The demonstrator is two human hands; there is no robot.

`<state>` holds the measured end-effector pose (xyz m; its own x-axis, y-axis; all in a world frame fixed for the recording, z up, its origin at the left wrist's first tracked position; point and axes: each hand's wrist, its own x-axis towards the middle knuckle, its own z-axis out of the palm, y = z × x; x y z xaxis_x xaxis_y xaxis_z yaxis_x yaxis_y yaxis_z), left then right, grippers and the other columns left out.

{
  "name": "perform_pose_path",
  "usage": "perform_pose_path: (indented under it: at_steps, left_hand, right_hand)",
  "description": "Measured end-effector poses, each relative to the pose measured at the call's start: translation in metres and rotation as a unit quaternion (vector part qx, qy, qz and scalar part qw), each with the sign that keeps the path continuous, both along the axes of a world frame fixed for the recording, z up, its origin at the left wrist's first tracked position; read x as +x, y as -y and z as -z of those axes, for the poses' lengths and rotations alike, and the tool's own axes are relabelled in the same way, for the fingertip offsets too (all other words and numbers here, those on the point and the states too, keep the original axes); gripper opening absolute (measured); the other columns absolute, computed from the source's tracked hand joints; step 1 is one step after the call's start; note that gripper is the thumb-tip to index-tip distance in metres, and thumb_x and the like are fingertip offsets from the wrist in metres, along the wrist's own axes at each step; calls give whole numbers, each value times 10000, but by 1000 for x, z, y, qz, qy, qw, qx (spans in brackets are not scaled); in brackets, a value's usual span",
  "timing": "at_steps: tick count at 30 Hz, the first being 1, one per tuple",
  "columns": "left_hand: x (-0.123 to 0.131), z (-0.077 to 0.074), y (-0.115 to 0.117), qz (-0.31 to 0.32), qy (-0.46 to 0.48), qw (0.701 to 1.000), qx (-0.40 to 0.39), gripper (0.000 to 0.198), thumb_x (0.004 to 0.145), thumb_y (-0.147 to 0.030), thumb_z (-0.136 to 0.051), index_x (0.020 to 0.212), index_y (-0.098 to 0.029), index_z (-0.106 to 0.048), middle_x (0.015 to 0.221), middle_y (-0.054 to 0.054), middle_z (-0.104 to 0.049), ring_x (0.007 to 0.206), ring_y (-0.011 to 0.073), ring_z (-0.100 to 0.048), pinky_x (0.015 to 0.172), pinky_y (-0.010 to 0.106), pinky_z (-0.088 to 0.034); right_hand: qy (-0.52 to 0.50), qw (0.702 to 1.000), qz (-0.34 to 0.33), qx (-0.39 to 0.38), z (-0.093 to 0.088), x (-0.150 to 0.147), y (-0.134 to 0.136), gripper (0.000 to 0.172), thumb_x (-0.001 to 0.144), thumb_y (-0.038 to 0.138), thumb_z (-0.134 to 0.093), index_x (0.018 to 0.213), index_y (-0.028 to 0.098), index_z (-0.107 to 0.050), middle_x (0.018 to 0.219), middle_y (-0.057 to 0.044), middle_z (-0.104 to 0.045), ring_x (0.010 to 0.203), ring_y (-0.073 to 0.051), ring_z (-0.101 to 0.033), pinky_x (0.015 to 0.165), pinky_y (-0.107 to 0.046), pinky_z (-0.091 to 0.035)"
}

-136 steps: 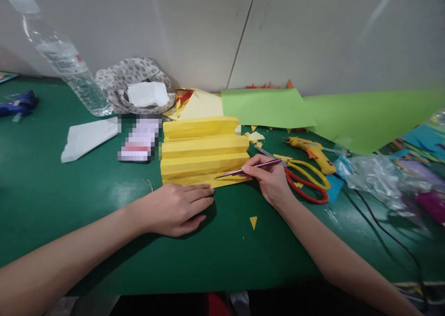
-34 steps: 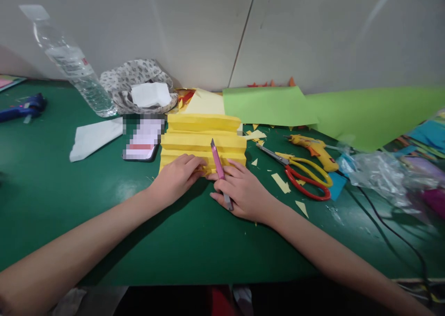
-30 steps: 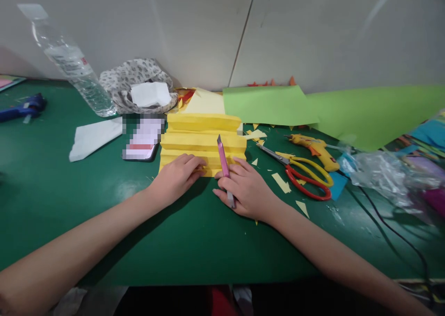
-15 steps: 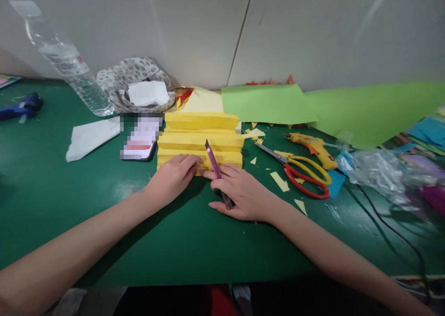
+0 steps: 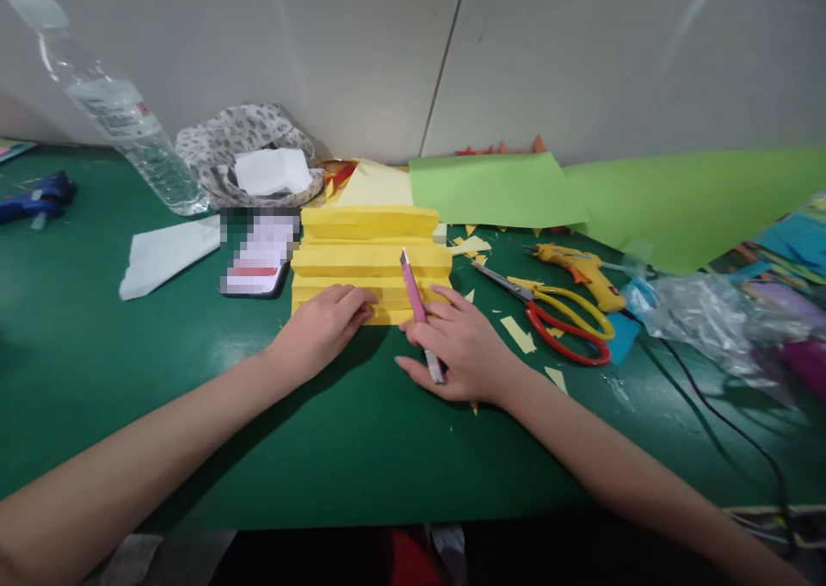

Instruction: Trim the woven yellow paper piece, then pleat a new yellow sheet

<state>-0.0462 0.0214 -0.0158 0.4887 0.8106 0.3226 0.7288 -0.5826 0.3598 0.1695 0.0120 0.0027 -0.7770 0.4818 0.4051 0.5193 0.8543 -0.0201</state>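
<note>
A sheet of yellow pleated paper (image 5: 367,263) lies in front of me, its folds running from side to side. My left hand (image 5: 330,312), fingers curled together, grips the near left part of this paper; the fingertips are partly hidden. At the near right corner rests my right hand (image 5: 455,345), with a pink craft knife (image 5: 415,298) held between thumb and fingers. The knife's tip points away from me over the folds. Some of the right fingers touch the paper's edge.
Scissors (image 5: 539,304), a yellow glue gun (image 5: 581,276) with its cord and crumpled plastic (image 5: 703,315) lie to the right. Paper scraps are scattered between. Left stand a phone (image 5: 261,255), a tissue (image 5: 168,255), a water bottle (image 5: 129,121) and a fabric pouch (image 5: 251,126). Green paper (image 5: 490,190) leans behind.
My right hand with the craft knife has shifted slightly to the right, and its fingers have moved away from the left hand. The left hand stays on the paper.
</note>
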Motion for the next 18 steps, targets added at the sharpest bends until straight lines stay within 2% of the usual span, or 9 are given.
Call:
perform_pose_path:
  at_steps: [3, 6, 10, 13, 15, 18]
  left_hand:
    - [0, 1, 0, 0, -4, 1000, 4, 154, 885, -192, -437, 1010, -171, -525, 898, 57, -622, 821, 182, -586, 672, 306, -495]
    - [-1, 1, 0, 3, 1, 1000, -1, 149, 885, -186, -436, 999, -170, -531, 911, 63, -624, 841, 182, -587, 696, 314, -496]
    - [-2, 1, 0, 5, 3, 1000, -7, 141, 888, -190, -432, 986, -174, -533, 916, 60, -624, 856, 183, -586, 717, 327, -496]
    - [-2, 0, 1, 6, 6, 1000, -18, 132, 892, -211, -434, 981, -173, -524, 939, 60, -621, 875, 188, -579, 723, 330, -493]
    - [-3, -2, 3, 12, 12, 1000, -24, 143, 895, -249, -437, 981, -170, -519, 954, 63, -619, 887, 191, -577, 729, 329, -490]
    - [-4, -6, 7, 42, 29, 999, -12, 172, 900, -268, -419, 999, -164, -513, 967, 68, -618, 902, 184, -571, 740, 313, -481]
  right_hand:
    - [-36, 997, 36, 51, 1, 4, -1, 167, 796, 289, -518, 751, 171, -627, 597, -30, -631, 653, -174, -550, 959, -423, -366]
    - [-49, 993, 67, 82, 0, 7, -1, 182, 787, 268, -522, 645, 201, -613, 500, 1, -578, 544, -154, -500, 950, -435, -380]
    - [-72, 986, 116, 94, 0, 11, -2, 238, 775, 248, -531, 539, 228, -557, 427, 31, -494, 459, -133, -433, 954, -464, -374]
    - [-147, 978, 121, 88, 3, 15, -4, 246, 780, 217, -527, 534, 222, -527, 431, 34, -489, 434, -122, -430, 919, -453, -410]
    - [-250, 958, 127, 58, 6, 18, -7, 216, 808, 208, -494, 598, 215, -543, 497, 18, -547, 464, -129, -489, 865, -431, -448]
    - [-424, 891, 155, -38, 8, 21, -9, 191, 878, 262, -397, 846, 216, -580, 650, -9, -629, 542, -149, -578, 696, -375, -502]
